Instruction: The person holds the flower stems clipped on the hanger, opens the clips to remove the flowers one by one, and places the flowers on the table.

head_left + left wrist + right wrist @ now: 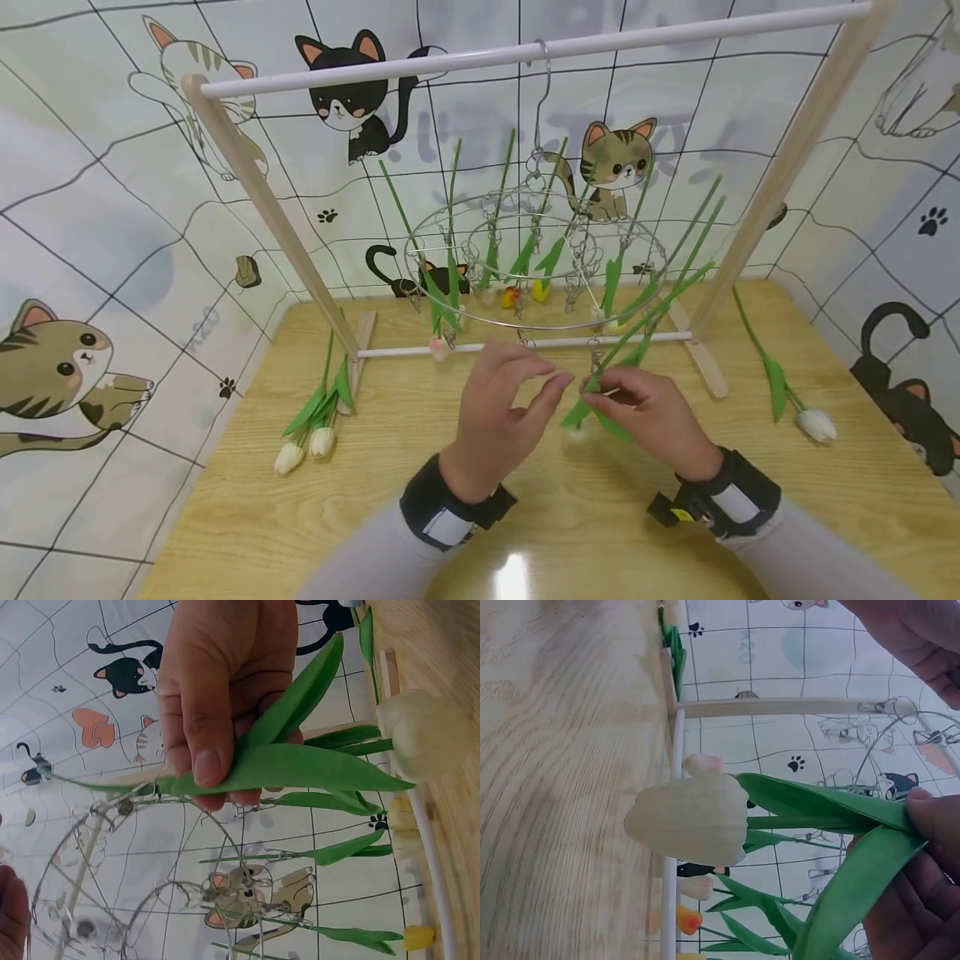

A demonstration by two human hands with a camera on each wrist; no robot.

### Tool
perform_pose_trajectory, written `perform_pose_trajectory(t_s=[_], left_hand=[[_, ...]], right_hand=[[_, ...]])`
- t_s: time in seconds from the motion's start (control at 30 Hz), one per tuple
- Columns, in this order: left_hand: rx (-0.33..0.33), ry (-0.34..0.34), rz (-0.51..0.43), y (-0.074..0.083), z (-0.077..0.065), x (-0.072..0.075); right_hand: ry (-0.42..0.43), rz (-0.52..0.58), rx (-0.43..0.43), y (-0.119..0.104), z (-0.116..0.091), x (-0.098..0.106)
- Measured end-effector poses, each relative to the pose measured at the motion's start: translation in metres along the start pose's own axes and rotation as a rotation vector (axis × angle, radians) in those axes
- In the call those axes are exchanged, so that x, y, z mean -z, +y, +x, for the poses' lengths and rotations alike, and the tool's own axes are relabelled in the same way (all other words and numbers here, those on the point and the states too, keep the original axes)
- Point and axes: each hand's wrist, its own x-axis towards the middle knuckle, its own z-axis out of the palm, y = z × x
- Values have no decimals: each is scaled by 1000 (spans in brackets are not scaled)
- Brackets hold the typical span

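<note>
My right hand (660, 412) pinches a white tulip (694, 821) between thumb and fingers at the base of its green leaves (859, 889). The bloom points down and the stem slants up to the right. Just left of it, my left hand (487, 417) is raised, thumb and forefinger bent towards each other with a small gap and nothing seen between them. A metal clip (596, 354) hangs by the held stem; whether it grips the stem I cannot tell. Above both hands is the round wire hanger (487, 321), carrying several upside-down tulips.
The hanger hooks over a white rail (450, 62) on a wooden stand (262, 196). Two white tulips (321, 442) lie on the table (360, 517) at left, and one white tulip (816, 425) at right. A cat-patterned sheet (465, 100) stands behind.
</note>
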Motion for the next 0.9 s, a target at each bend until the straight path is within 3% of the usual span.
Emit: perform_pose_trajectory(t_s=[0.1, 0.17, 0.27, 0.33, 0.53, 0.67, 0.8, 0.9], left_hand=[[-35, -78, 28, 4, 0, -4], [24, -143, 42, 7, -1, -6], [169, -228, 35, 8, -5, -9], [270, -246, -11, 7, -7, -10], [579, -185, -293, 3, -9, -12], [769, -212, -429, 2, -6, -10], [914, -240, -527, 2, -5, -8], [983, -241, -593, 1, -5, -7]], right_hand=[[-5, -9, 42, -3, 0, -1], [-15, 2, 67, -5, 0, -3], [-27, 6, 93, -7, 1, -9], [-32, 16, 106, -7, 1, -14], [-22, 21, 163, -8, 3, -24], [-24, 25, 176, -9, 3, -26], [-32, 14, 186, -10, 3, -27], [-39, 10, 194, -10, 3, -27]])
